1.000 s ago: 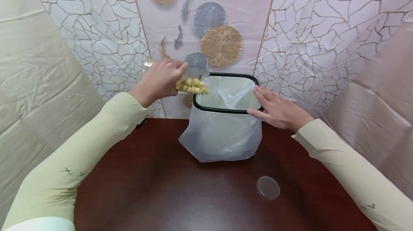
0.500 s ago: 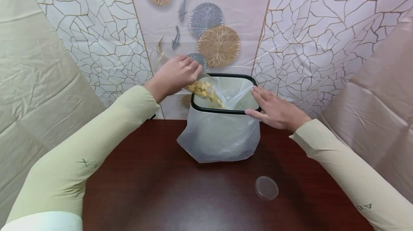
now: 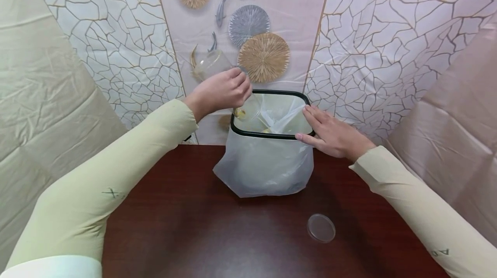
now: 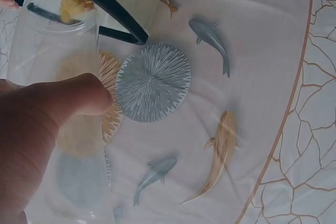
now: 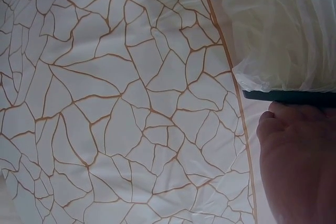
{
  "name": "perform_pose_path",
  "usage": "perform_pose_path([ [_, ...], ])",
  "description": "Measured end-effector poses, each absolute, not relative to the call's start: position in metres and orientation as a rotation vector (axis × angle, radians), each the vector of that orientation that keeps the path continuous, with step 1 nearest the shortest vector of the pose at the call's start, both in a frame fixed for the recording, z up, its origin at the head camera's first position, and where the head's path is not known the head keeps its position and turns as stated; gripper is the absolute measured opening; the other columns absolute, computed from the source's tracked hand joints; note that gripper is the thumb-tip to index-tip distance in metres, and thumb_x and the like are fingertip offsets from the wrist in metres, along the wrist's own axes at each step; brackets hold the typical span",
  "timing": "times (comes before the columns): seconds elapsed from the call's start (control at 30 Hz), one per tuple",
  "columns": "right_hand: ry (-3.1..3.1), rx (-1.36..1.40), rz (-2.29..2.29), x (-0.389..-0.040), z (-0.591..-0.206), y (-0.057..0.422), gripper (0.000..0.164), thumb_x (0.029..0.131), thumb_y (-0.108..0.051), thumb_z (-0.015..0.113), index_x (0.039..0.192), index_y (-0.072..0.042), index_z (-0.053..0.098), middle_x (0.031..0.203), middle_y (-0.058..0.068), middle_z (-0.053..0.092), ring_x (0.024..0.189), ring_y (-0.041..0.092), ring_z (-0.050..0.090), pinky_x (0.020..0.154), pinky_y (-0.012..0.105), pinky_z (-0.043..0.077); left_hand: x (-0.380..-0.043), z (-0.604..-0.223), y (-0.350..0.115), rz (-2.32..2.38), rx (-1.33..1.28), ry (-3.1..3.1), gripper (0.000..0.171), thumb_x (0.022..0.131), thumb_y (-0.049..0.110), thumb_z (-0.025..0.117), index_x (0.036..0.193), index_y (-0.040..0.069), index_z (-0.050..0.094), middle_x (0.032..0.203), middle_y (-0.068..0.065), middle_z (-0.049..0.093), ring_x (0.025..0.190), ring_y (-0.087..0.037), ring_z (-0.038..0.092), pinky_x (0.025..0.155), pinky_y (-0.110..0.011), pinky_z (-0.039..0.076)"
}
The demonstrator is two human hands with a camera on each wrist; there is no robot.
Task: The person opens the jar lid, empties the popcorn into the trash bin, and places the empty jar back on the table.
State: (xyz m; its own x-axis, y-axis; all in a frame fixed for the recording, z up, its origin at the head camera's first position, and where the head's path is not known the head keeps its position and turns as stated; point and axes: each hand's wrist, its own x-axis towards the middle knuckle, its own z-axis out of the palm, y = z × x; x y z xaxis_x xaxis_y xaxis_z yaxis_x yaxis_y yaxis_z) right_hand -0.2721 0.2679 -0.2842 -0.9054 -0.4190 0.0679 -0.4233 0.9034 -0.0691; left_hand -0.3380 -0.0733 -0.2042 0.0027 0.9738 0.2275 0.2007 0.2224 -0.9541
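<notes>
My left hand (image 3: 223,90) grips a clear plastic jar (image 4: 63,51), tipped mouth-down over the left side of a trash can. A few yellow popcorn-like pieces (image 4: 73,6) sit at the jar's mouth. The trash can (image 3: 272,136) has a black rim and a translucent white bag (image 3: 268,168) hanging over its outside. Inside it, a bit of yellow shows near the front wall. With fairly straight fingers, my right hand (image 3: 334,133) rests on the can's right rim. The right wrist view shows that hand at the dark rim (image 5: 289,96) beside the bag.
A round clear lid (image 3: 321,228) lies on the dark red-brown table (image 3: 233,230), in front and to the right of the can. Behind stands a patterned wall covering (image 3: 279,23), with beige cloth (image 3: 458,109) hanging at both sides.
My left hand has moved right over the can and tipped the jar steeply. Most of the yellow pieces have poured out of it. The right hand stays at the rim.
</notes>
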Motion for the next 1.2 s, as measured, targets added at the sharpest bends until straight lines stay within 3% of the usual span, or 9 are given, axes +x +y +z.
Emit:
perform_pose_path([
  [0.27,-3.015,0.658,0.134,-0.272,-0.284,0.268,0.092,0.106,-0.068,0.036,0.17,-0.007,0.011,0.178,0.017,0.01,0.163,0.046,0.015,0.128,0.065,0.023,-0.335,-0.209,-0.075,0.822,-1.154,-1.563,0.026,0.105,-0.002,0.047,0.109,0.002,0.073,0.098,-0.01,0.075,0.091,-0.024,0.071,0.088,-0.034,0.057],
  [0.4,-3.02,0.657,0.144,-0.272,-0.285,0.268,0.092,0.106,-0.07,0.035,0.17,-0.008,0.011,0.178,0.017,0.009,0.163,0.046,0.014,0.128,0.066,0.022,-0.328,-0.212,-0.08,0.565,-1.137,-1.859,0.023,0.098,-0.009,0.055,0.115,-0.003,0.068,0.106,-0.015,0.074,0.102,-0.031,0.073,0.096,-0.039,0.058],
  [0.53,-3.019,0.658,0.153,-0.273,-0.285,0.267,0.093,0.106,-0.07,0.035,0.17,-0.008,0.011,0.178,0.017,0.009,0.163,0.046,0.014,0.128,0.066,0.022,-0.322,-0.218,-0.088,0.233,-1.099,-2.112,0.039,0.084,-0.006,0.069,0.123,-0.004,0.063,0.122,-0.021,0.074,0.118,-0.038,0.071,0.109,-0.047,0.055],
  [0.7,-3.01,0.657,0.155,-0.273,-0.286,0.268,0.092,0.106,-0.069,0.036,0.17,-0.007,0.012,0.178,0.017,0.01,0.163,0.046,0.015,0.128,0.066,0.022,-0.321,-0.233,-0.102,-0.169,-0.981,-2.265,0.068,0.074,0.015,0.092,0.132,-0.002,0.061,0.131,-0.021,0.072,0.123,-0.04,0.068,0.109,-0.051,0.054],
  [0.83,-3.01,0.666,0.16,-0.274,-0.287,0.267,0.093,0.106,-0.07,0.036,0.17,-0.007,0.011,0.178,0.017,0.01,0.163,0.046,0.015,0.128,0.066,0.022,-0.321,-0.25,-0.117,-0.555,-0.844,-2.283,0.079,0.07,0.02,0.096,0.137,-0.004,0.062,0.129,-0.021,0.072,0.121,-0.038,0.068,0.108,-0.049,0.054],
  [1.0,-3.009,0.669,0.169,-0.273,-0.286,0.268,0.091,0.107,-0.066,0.038,0.17,-0.006,0.012,0.178,0.018,0.01,0.163,0.046,0.014,0.128,0.065,0.022,-0.323,-0.28,-0.127,-1.079,-0.711,-2.143,0.069,0.069,0.015,0.097,0.13,0.0,0.068,0.12,-0.017,0.075,0.115,-0.031,0.07,0.106,-0.042,0.054],
  [1.2,-2.997,0.675,0.174,-0.273,-0.286,0.267,0.09,0.107,-0.065,0.038,0.169,-0.005,0.012,0.178,0.019,0.011,0.163,0.046,0.015,0.129,0.065,0.022,-0.324,-0.335,-0.136,-1.497,-0.565,-1.938,0.059,0.073,0.009,0.096,0.125,0.003,0.069,0.12,-0.016,0.075,0.113,-0.025,0.07,0.1,-0.026,0.055],
])
